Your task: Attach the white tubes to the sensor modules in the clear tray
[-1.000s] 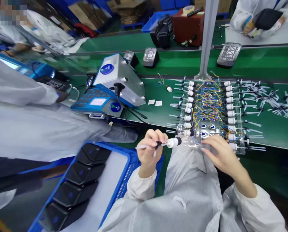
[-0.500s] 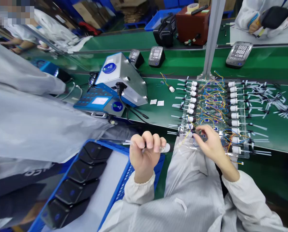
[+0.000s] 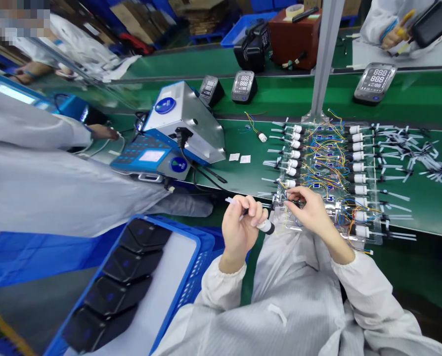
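My left hand [image 3: 241,225] is closed around a small white cylindrical pump [image 3: 265,226] with a black end. A pale tube pokes out at the other side of the fist, above the table's front edge. My right hand [image 3: 306,210] has thumb and forefinger pinched over the near left corner of a clear plastic tray [image 3: 295,228]. Something dark shows at those fingertips, too covered to name. Along both sides of the tray lie rows of similar white pumps [image 3: 360,190], their coloured wires running to the middle and their tubes pointing outward.
Loose tubes with black fittings [image 3: 428,153] are heaped at right. One wired pump [image 3: 261,136] lies apart, left of a metal post [image 3: 323,64]. A blue-and-silver tester [image 3: 191,121] stands at left. Below it, a blue crate [image 3: 191,242] holds black housings. A co-worker's sleeve [image 3: 31,116] reaches in.
My left hand has moved right and up, turning the pump so its black end shows. My right hand has shifted slightly left. The co-worker at left now has a hand near the cables.
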The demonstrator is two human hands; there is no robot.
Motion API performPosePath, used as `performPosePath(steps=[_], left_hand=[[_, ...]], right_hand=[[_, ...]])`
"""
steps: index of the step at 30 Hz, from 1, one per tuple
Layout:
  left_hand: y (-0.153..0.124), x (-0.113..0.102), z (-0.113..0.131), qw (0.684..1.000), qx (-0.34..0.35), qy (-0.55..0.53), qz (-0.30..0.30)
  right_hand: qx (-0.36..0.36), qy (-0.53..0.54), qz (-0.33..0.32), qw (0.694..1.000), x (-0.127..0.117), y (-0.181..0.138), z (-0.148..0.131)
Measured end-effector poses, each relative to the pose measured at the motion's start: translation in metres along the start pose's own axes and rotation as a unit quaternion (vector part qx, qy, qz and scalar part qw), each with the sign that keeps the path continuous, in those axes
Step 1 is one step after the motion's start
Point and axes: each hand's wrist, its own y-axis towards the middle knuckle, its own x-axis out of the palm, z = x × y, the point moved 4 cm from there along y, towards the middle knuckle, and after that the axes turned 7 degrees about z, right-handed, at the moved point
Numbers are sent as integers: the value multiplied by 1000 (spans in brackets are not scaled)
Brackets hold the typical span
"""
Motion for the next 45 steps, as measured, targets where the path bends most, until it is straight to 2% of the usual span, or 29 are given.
performPosePath(steps=[5, 10, 15, 22, 25, 29, 33, 37, 45], left_hand=[[3, 0, -4, 999, -9, -7, 38], [8, -3, -6, 999, -15, 8, 47], [15, -11, -31, 991, -74, 110, 30], [21, -13, -63, 959, -99, 264, -2], [23, -8, -64, 941, -81, 327, -18], [24, -1, -60, 938, -57, 340, -31], [22, 1, -60, 931, -56, 358, -49], [22, 2, -62, 925, -45, 374, -45], [23, 3, -63, 936, -56, 345, -40]], right_hand=[[-38, -46, -36, 998, 4, -2, -1], [-46, -42, -6, 998, 0, -3, 2], [-52, -17, 47, 997, -13, -7, -4], [-20, 7, 56, 998, -22, -13, -9], [-11, 18, 56, 998, -23, -15, -9], [27, 56, 65, 996, -26, -15, -6], [59, 112, 23, 992, -20, -10, -4], [56, 108, 20, 992, -19, -7, -2], [59, 79, 51, 994, -28, -13, -4]])
